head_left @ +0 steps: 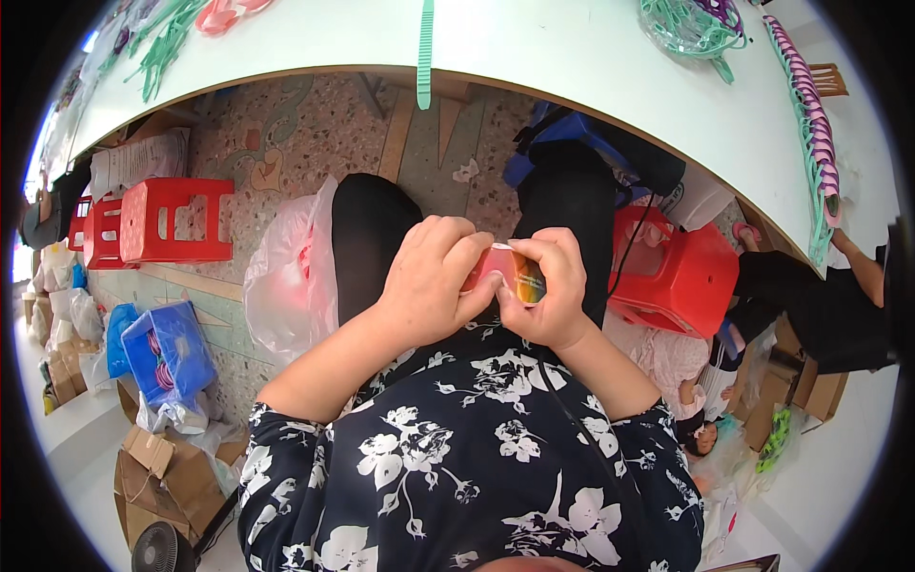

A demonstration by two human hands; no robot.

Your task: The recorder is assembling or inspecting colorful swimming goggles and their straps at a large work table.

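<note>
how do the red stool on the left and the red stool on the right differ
The left red stool lies tipped on its side on the floor, its slatted side showing, with another red stool close beside it. The right red stool sits partly under the white table, a black cord hanging across it. Both are red plastic.

Both hands meet over the lap, pinching a small orange-red packet (505,272) between them: the left hand (429,281) curls round its left end, the right hand (548,291) grips its right end with thumb and fingers. Just left of the left hand lies a clear plastic bag (286,276); right of the right hand stands a red stool (681,276); beyond both curves a white table (572,48).
</note>
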